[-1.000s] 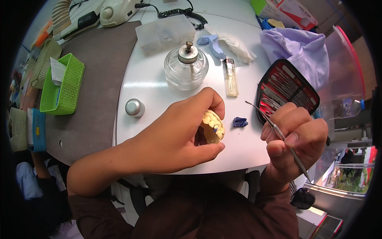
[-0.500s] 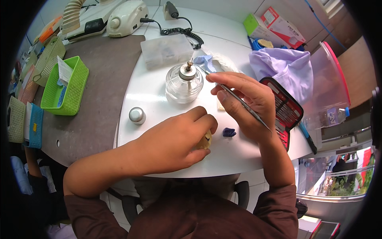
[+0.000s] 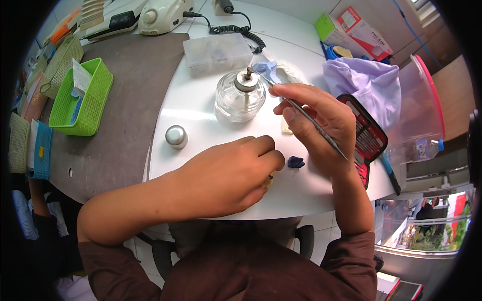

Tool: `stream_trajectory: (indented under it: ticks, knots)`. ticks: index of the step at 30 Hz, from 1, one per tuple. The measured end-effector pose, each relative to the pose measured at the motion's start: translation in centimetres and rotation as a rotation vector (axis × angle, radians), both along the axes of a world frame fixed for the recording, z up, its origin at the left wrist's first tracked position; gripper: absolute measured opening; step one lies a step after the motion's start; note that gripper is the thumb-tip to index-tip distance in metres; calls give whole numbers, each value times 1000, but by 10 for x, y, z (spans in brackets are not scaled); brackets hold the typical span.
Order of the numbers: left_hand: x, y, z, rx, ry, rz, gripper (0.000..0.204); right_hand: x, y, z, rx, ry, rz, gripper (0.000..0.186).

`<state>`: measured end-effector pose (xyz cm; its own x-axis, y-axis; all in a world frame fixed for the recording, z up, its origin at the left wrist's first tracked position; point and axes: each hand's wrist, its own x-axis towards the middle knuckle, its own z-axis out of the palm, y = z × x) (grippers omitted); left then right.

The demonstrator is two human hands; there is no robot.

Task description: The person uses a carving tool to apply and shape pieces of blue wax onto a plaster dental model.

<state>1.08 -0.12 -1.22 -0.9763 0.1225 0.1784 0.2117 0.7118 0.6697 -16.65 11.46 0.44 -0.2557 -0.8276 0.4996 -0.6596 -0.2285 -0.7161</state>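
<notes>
My left hand (image 3: 236, 173) is closed around a small pale-yellow piece with a dark mark (image 3: 269, 181), like a dental cast. My fingers hide most of it. My right hand (image 3: 324, 118) pinches a slim metal wax carver (image 3: 331, 139) like a pen. The carver's far tip is at the wick (image 3: 248, 74) of a glass spirit burner (image 3: 240, 105); I can make out no flame, and cannot tell if they touch. Between my hands lies a dark-blue lump (image 3: 295, 162), wax-like. A silver metal cap (image 3: 176, 136) stands left of the burner.
An open black-and-red tool case (image 3: 369, 138) lies right of my right wrist, near a lilac cloth (image 3: 364, 85). Behind the burner sits a clear plastic box (image 3: 218, 52). A green basket (image 3: 83, 100) stands on the brown mat at left. A small cream block (image 3: 286, 125) is behind my right hand.
The view has shifted slightly. My left fingers have closed further over the yellow piece, so less of it shows. The carver's tip stays at the burner's wick.
</notes>
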Motion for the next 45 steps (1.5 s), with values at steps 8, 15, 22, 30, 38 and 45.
stream_trajectory:
  ticks: [8,15,22,30,38,45]
  knots:
    - [-1,0,0,-18,-2,-9,38,-1,1,0,-6,-3,10,31]
    - [-1,0,-1,-15,1,-15,37,0,0,-1,-15,1,9,30]
    - [-1,0,1,-47,5,-20,37,-1,0,-2,-29,-6,22,30]
    - [-1,1,1,-58,1,-24,37,1,1,-2,-22,-97,35,31]
    - [-3,0,2,-3,3,-15,36,-3,8,3,-57,-106,105,24]
    - [-5,-2,3,23,-22,-17,34,38,92,10,-171,37,-189,29]
